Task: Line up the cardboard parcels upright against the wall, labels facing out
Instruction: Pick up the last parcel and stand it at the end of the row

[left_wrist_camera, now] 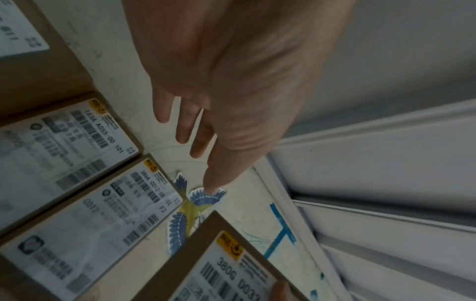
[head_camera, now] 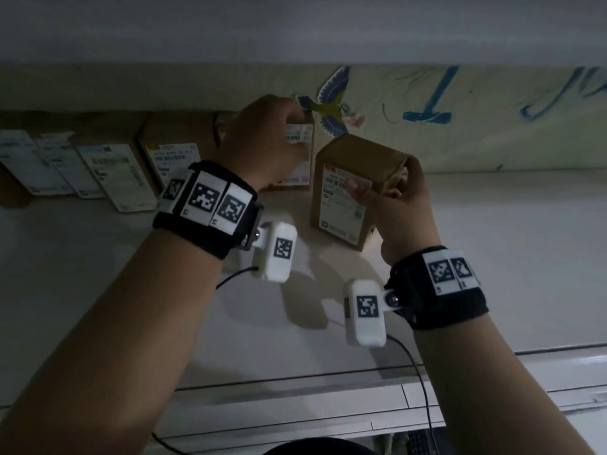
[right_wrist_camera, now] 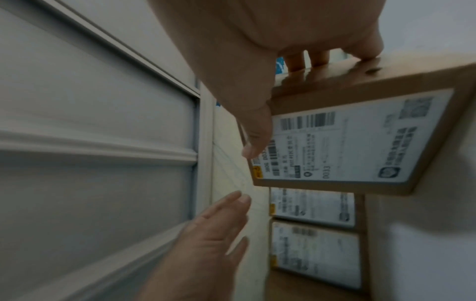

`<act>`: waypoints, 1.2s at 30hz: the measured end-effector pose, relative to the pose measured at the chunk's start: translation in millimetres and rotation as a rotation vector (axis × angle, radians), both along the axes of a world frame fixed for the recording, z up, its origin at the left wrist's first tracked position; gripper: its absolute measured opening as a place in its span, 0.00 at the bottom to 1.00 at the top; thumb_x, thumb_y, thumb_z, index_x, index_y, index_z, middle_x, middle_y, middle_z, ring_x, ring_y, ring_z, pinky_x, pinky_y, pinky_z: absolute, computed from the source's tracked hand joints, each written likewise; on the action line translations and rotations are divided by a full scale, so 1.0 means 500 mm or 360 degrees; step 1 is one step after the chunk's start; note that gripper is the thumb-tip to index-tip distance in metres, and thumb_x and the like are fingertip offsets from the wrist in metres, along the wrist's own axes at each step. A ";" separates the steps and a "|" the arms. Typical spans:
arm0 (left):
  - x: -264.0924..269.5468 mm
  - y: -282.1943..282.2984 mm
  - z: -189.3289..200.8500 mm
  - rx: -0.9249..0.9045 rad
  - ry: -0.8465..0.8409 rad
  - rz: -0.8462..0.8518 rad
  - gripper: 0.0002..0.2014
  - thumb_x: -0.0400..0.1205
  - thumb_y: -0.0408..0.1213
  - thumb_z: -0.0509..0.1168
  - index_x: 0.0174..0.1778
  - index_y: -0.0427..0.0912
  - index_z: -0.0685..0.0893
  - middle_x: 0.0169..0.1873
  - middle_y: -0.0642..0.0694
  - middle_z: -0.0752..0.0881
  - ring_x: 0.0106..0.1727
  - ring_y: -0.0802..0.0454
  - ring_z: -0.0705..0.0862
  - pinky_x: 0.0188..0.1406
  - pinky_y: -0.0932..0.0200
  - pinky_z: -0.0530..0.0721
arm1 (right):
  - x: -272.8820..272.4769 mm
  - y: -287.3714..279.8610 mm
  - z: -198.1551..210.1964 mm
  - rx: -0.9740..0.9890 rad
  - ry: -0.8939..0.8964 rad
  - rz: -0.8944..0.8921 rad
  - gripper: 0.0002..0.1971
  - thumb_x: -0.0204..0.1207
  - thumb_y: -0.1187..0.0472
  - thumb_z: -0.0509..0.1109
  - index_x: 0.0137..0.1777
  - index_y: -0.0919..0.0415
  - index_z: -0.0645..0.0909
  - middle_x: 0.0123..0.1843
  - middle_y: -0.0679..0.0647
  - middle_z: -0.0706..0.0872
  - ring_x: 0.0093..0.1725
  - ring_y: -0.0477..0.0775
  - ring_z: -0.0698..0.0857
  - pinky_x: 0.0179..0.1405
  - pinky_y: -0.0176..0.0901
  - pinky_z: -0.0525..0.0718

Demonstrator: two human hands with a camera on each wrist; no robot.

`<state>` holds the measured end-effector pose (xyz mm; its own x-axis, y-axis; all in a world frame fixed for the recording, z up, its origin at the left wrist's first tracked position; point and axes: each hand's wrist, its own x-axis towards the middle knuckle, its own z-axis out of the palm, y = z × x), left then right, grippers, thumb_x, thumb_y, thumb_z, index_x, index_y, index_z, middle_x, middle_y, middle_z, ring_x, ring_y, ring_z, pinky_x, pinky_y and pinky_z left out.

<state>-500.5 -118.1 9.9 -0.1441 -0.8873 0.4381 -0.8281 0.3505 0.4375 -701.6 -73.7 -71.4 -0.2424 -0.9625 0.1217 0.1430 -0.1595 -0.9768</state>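
A row of parcels (head_camera: 108,169) stands along the far wall (head_camera: 492,119) at left; one parcel (head_camera: 348,192) sits nearer, just right of the row's end, with the right hand (head_camera: 399,208) on its right side.

White tabletop (head_camera: 492,257) fills the middle of the frame; a row of labelled cardboard parcels (head_camera: 108,169) stands along its upper left edge, one more parcel (head_camera: 348,192) at centre.
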 end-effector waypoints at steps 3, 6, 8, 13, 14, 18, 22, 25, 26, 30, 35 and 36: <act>0.006 -0.049 0.008 0.0122 -0.0154 0.0111 0.30 0.73 0.50 0.79 0.71 0.47 0.85 0.67 0.41 0.86 0.68 0.37 0.84 0.64 0.39 0.86 | 0.001 -0.048 -0.004 0.0017 0.0122 -0.0077 0.36 0.62 0.55 0.90 0.68 0.50 0.76 0.63 0.53 0.92 0.60 0.58 0.93 0.54 0.67 0.94; 0.003 -0.081 0.015 0.0256 -0.0288 0.0164 0.32 0.70 0.54 0.78 0.69 0.47 0.84 0.64 0.41 0.86 0.65 0.35 0.85 0.62 0.37 0.87 | -0.004 -0.093 0.003 0.0054 0.0216 -0.0063 0.36 0.59 0.53 0.90 0.65 0.48 0.76 0.62 0.53 0.93 0.60 0.58 0.93 0.55 0.68 0.94; 0.001 -0.102 0.007 0.0320 -0.0371 0.0194 0.33 0.71 0.55 0.80 0.70 0.45 0.84 0.65 0.41 0.86 0.65 0.34 0.85 0.62 0.40 0.87 | -0.012 -0.120 0.006 0.0074 0.0259 -0.0029 0.33 0.65 0.60 0.90 0.66 0.51 0.76 0.63 0.55 0.92 0.62 0.60 0.92 0.56 0.70 0.93; 0.002 -0.138 -0.031 0.0202 -0.0602 0.0319 0.34 0.73 0.50 0.81 0.75 0.46 0.81 0.71 0.38 0.81 0.70 0.33 0.81 0.61 0.40 0.82 | -0.033 -0.160 0.012 0.0138 0.0411 0.0057 0.32 0.72 0.57 0.87 0.73 0.52 0.75 0.64 0.54 0.90 0.59 0.57 0.91 0.28 0.41 0.89; 0.001 -0.141 -0.034 0.0188 -0.0625 0.0315 0.33 0.73 0.49 0.81 0.74 0.44 0.81 0.70 0.37 0.81 0.70 0.32 0.82 0.61 0.40 0.83 | -0.038 -0.169 0.011 0.0158 0.0406 0.0091 0.33 0.72 0.57 0.86 0.73 0.51 0.75 0.65 0.54 0.90 0.60 0.56 0.91 0.28 0.41 0.88; -0.002 -0.144 -0.044 0.0154 -0.0679 0.0308 0.33 0.74 0.44 0.82 0.74 0.40 0.80 0.70 0.35 0.81 0.69 0.30 0.81 0.63 0.39 0.83 | -0.052 -0.195 0.012 0.0204 0.0364 0.0232 0.33 0.73 0.58 0.86 0.75 0.47 0.75 0.66 0.53 0.91 0.60 0.53 0.90 0.31 0.46 0.85; 0.002 -0.149 -0.048 0.0096 -0.0672 0.0297 0.27 0.77 0.38 0.78 0.72 0.41 0.83 0.67 0.35 0.82 0.66 0.31 0.83 0.57 0.43 0.82 | -0.063 -0.223 0.019 0.0263 0.0309 0.0362 0.33 0.74 0.59 0.86 0.75 0.45 0.75 0.65 0.52 0.92 0.61 0.54 0.89 0.42 0.55 0.85; 0.000 -0.146 -0.051 0.0072 -0.0667 0.0307 0.21 0.77 0.34 0.76 0.68 0.39 0.85 0.64 0.34 0.83 0.64 0.31 0.84 0.53 0.44 0.80 | -0.064 -0.251 0.023 0.0311 0.0351 0.0433 0.39 0.72 0.60 0.87 0.79 0.40 0.73 0.65 0.51 0.93 0.66 0.59 0.88 0.57 0.69 0.86; -0.002 -0.145 -0.053 0.0069 -0.0659 0.0312 0.21 0.77 0.33 0.75 0.67 0.38 0.85 0.63 0.34 0.83 0.64 0.31 0.83 0.53 0.44 0.80 | -0.065 -0.258 0.024 0.0326 0.0344 0.0456 0.41 0.72 0.61 0.87 0.81 0.40 0.71 0.64 0.51 0.93 0.67 0.60 0.88 0.62 0.75 0.85; -0.002 -0.144 -0.061 0.0071 -0.0598 0.0324 0.23 0.76 0.31 0.75 0.69 0.38 0.85 0.64 0.35 0.83 0.66 0.32 0.82 0.58 0.42 0.83 | -0.072 -0.272 0.013 0.0345 0.0304 0.0476 0.38 0.74 0.61 0.85 0.81 0.41 0.75 0.63 0.51 0.94 0.68 0.61 0.88 0.65 0.78 0.85; -0.005 -0.143 -0.064 0.0086 -0.0606 0.0325 0.27 0.75 0.32 0.76 0.72 0.37 0.83 0.65 0.35 0.83 0.66 0.32 0.81 0.60 0.43 0.82 | -0.076 -0.279 -0.033 0.0476 0.0753 0.0344 0.34 0.71 0.51 0.87 0.76 0.52 0.80 0.65 0.54 0.92 0.62 0.60 0.91 0.62 0.64 0.91; -0.005 -0.143 -0.065 0.0085 -0.0601 0.0329 0.28 0.75 0.32 0.76 0.74 0.37 0.82 0.67 0.35 0.82 0.67 0.32 0.81 0.61 0.42 0.81 | -0.074 -0.285 -0.042 0.0486 0.0974 0.0327 0.36 0.70 0.48 0.87 0.76 0.54 0.79 0.68 0.55 0.91 0.64 0.61 0.91 0.65 0.62 0.90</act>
